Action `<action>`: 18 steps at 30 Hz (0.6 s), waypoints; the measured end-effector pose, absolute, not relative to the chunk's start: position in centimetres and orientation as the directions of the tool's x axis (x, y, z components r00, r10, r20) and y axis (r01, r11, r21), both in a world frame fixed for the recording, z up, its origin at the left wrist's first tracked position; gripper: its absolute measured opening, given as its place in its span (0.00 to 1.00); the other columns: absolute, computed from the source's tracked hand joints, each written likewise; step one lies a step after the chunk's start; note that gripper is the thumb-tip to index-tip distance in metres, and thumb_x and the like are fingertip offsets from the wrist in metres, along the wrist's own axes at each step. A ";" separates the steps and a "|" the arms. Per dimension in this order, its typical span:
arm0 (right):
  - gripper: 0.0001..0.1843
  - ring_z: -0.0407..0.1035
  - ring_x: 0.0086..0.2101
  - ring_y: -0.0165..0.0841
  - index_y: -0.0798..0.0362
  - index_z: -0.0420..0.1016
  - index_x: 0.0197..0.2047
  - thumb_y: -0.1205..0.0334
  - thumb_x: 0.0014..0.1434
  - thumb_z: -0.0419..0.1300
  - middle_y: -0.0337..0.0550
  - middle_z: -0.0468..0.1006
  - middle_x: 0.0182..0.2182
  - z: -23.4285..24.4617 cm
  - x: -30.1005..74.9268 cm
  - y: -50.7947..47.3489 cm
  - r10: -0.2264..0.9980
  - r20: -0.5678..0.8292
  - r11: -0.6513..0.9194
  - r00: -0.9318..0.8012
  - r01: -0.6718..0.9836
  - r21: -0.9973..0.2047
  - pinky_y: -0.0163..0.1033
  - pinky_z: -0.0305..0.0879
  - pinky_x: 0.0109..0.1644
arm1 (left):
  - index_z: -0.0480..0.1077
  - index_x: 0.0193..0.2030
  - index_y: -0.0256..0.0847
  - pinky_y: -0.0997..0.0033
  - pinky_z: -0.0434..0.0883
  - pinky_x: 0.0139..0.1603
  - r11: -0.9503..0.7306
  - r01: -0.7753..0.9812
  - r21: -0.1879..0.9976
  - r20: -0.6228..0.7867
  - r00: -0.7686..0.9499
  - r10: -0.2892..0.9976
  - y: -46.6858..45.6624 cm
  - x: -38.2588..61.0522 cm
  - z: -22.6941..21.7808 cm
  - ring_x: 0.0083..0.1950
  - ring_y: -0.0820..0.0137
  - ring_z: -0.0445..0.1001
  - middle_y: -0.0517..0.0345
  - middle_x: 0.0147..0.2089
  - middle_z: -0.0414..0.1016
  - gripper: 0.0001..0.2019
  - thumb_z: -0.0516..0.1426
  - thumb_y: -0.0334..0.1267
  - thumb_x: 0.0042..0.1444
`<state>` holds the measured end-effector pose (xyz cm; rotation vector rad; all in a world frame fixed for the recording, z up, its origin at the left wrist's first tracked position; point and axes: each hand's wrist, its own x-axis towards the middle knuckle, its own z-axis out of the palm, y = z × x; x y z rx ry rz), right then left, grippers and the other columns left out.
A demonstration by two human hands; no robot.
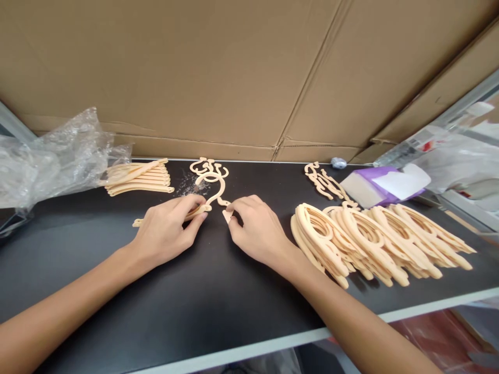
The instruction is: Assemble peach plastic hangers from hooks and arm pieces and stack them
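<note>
My left hand (167,228) is closed with thumb and fingers around a cream-coloured hanger arm (202,209), whose far end sticks out on the left. A cream hanger hook (223,183) curves up between my two hands. Its lower end lies at the tip of that arm; whether the two are joined I cannot tell. My right hand (257,228) pinches another cream piece (227,215), which looks like a second hanger arm. Most of that piece is hidden under the hand. Just behind the hook lie several loose hooks (202,165).
Left, a stack of hanger arms (138,182) lies beside a clear plastic bag (62,161). Right, folded hangers (374,241) form a large pile. Behind them are small curved pieces (323,182), a purple packet (378,182) and a small bluish object (338,163). Cardboard (195,78) walls the back.
</note>
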<state>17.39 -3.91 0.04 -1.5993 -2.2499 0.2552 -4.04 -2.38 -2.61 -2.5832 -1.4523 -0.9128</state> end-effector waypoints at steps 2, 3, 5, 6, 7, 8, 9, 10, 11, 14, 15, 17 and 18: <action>0.14 0.71 0.50 0.40 0.54 0.80 0.47 0.67 0.66 0.54 0.46 0.83 0.47 0.0 17.2 -4.0 0.939 0.194 0.339 -0.283 0.855 -0.392 0.45 0.67 0.52 | 0.72 0.50 0.45 0.67 0.73 0.40 -0.545 0.798 0.257 0.501 0.372 0.781 -2.4 -4.0 -2.5 0.42 0.63 0.83 0.58 0.42 0.83 0.11 0.54 0.45 0.68; 0.14 0.71 0.50 0.41 0.54 0.80 0.48 0.65 0.67 0.55 0.47 0.83 0.48 -0.1 17.1 -4.1 0.939 0.204 0.338 -0.278 0.855 -0.394 0.46 0.67 0.53 | 0.72 0.50 0.45 0.67 0.73 0.40 -0.539 0.801 0.260 0.498 0.367 0.785 -2.4 -4.0 -2.5 0.42 0.63 0.83 0.58 0.42 0.83 0.11 0.54 0.46 0.67; 0.16 0.70 0.51 0.44 0.56 0.79 0.53 0.60 0.68 0.56 0.49 0.82 0.50 -0.3 16.9 -4.2 0.933 0.228 0.348 -0.280 0.863 -0.365 0.48 0.67 0.54 | 0.72 0.50 0.46 0.67 0.73 0.40 -0.534 0.804 0.262 0.497 0.362 0.789 -2.4 -4.0 -2.5 0.42 0.63 0.83 0.58 0.42 0.83 0.12 0.54 0.46 0.67; 0.17 0.70 0.52 0.45 0.57 0.78 0.54 0.59 0.68 0.57 0.50 0.81 0.51 -0.5 16.8 -4.2 0.929 0.235 0.355 -0.287 0.870 -0.341 0.49 0.66 0.55 | 0.72 0.50 0.46 0.67 0.73 0.40 -0.536 0.802 0.263 0.499 0.362 0.787 -2.4 -4.0 -2.5 0.42 0.63 0.83 0.58 0.41 0.83 0.12 0.54 0.46 0.67; 0.17 0.70 0.52 0.45 0.57 0.78 0.55 0.58 0.68 0.57 0.51 0.81 0.51 -0.6 16.8 -4.2 0.924 0.238 0.364 -0.298 0.876 -0.316 0.50 0.66 0.55 | 0.72 0.51 0.45 0.67 0.73 0.41 -0.541 0.799 0.264 0.502 0.365 0.784 -2.3 -4.0 -2.5 0.42 0.63 0.83 0.58 0.41 0.83 0.12 0.53 0.46 0.67; 0.17 0.70 0.52 0.45 0.57 0.79 0.55 0.59 0.69 0.56 0.51 0.80 0.52 -0.7 16.7 -4.2 0.920 0.237 0.374 -0.312 0.880 -0.293 0.50 0.66 0.55 | 0.72 0.51 0.45 0.67 0.73 0.41 -0.548 0.794 0.265 0.505 0.369 0.780 -2.3 -4.1 -2.6 0.42 0.63 0.83 0.58 0.42 0.83 0.12 0.53 0.46 0.67; 0.17 0.70 0.52 0.44 0.57 0.79 0.54 0.61 0.70 0.55 0.50 0.81 0.52 -0.8 16.7 -4.1 0.917 0.235 0.382 -0.323 0.883 -0.274 0.49 0.66 0.55 | 0.72 0.52 0.45 0.67 0.73 0.41 -0.556 0.788 0.266 0.508 0.376 0.775 -2.3 -4.1 -2.6 0.42 0.63 0.83 0.58 0.42 0.83 0.12 0.53 0.46 0.68; 0.16 0.70 0.52 0.43 0.57 0.79 0.54 0.63 0.71 0.53 0.50 0.81 0.51 -0.8 16.7 -4.1 0.914 0.232 0.389 -0.334 0.884 -0.259 0.49 0.66 0.54 | 0.72 0.52 0.45 0.67 0.73 0.42 -0.563 0.782 0.268 0.508 0.381 0.772 -2.3 -4.1 -2.6 0.42 0.63 0.83 0.58 0.42 0.83 0.13 0.53 0.45 0.68; 0.17 0.70 0.51 0.43 0.56 0.80 0.53 0.65 0.71 0.51 0.49 0.81 0.50 -0.8 16.7 -4.1 0.911 0.230 0.395 -0.343 0.884 -0.248 0.48 0.66 0.54 | 0.72 0.53 0.45 0.67 0.73 0.42 -0.568 0.778 0.268 0.509 0.386 0.769 -2.4 -4.1 -2.6 0.42 0.63 0.83 0.58 0.42 0.83 0.13 0.53 0.45 0.68; 0.19 0.71 0.50 0.42 0.56 0.80 0.54 0.69 0.71 0.49 0.47 0.82 0.50 -0.7 16.9 -4.0 0.902 0.231 0.415 -0.365 0.880 -0.230 0.47 0.67 0.53 | 0.72 0.53 0.46 0.67 0.73 0.41 -0.572 0.772 0.276 0.507 0.389 0.769 -2.4 -4.1 -2.6 0.41 0.64 0.82 0.59 0.42 0.83 0.12 0.54 0.44 0.68; 0.20 0.71 0.49 0.42 0.56 0.80 0.55 0.69 0.71 0.48 0.47 0.82 0.50 -0.7 16.9 -3.9 0.900 0.232 0.418 -0.368 0.879 -0.230 0.47 0.67 0.53 | 0.72 0.52 0.45 0.67 0.72 0.41 -0.571 0.772 0.277 0.507 0.388 0.770 -2.4 -4.1 -2.5 0.41 0.64 0.82 0.59 0.42 0.82 0.11 0.54 0.44 0.68; 0.20 0.72 0.49 0.42 0.56 0.79 0.55 0.69 0.72 0.47 0.47 0.83 0.49 -0.5 17.0 -4.0 0.903 0.229 0.413 -0.363 0.880 -0.235 0.46 0.68 0.53 | 0.72 0.50 0.45 0.67 0.72 0.40 -0.572 0.772 0.276 0.501 0.393 0.771 -2.3 -4.1 -2.4 0.41 0.64 0.82 0.58 0.42 0.82 0.10 0.54 0.44 0.68; 0.21 0.72 0.49 0.42 0.56 0.79 0.55 0.69 0.72 0.47 0.47 0.83 0.49 -0.4 17.0 -4.0 0.906 0.225 0.407 -0.357 0.882 -0.238 0.46 0.68 0.52 | 0.72 0.49 0.44 0.67 0.72 0.40 -0.574 0.771 0.275 0.496 0.398 0.772 -2.3 -4.0 -2.4 0.41 0.64 0.82 0.58 0.42 0.82 0.10 0.53 0.44 0.68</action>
